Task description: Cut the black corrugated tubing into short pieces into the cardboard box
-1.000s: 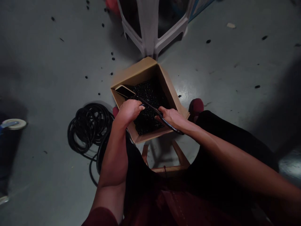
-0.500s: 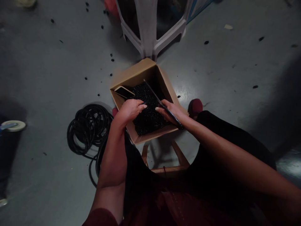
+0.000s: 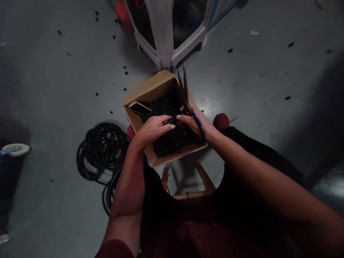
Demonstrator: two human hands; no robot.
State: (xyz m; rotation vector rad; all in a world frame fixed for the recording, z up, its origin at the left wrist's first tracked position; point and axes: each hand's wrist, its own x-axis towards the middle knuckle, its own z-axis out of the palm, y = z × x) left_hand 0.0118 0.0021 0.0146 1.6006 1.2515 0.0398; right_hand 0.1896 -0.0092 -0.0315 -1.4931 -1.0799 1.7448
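My right hand holds a pair of dark scissors, blades slightly parted and pointing away from me. The fingertips of that hand meet a short black ribbed strip. Its other end is pinched between the thumb and fingers of my left hand. Both hands are over an open cardboard box. Many small black pieces fill its bottom. A phone-like flat dark object with a pale edge leans in the box's left corner.
Coiled black tubing lies on the floor to the left. A pale plastic stool stands behind the box. Small black bits are scattered about. A wooden stool rung shows between my legs. A round white item is far left.
The scissors have swung upright and their blades have parted. My hands have come closer together, and the black strip now shows between them.
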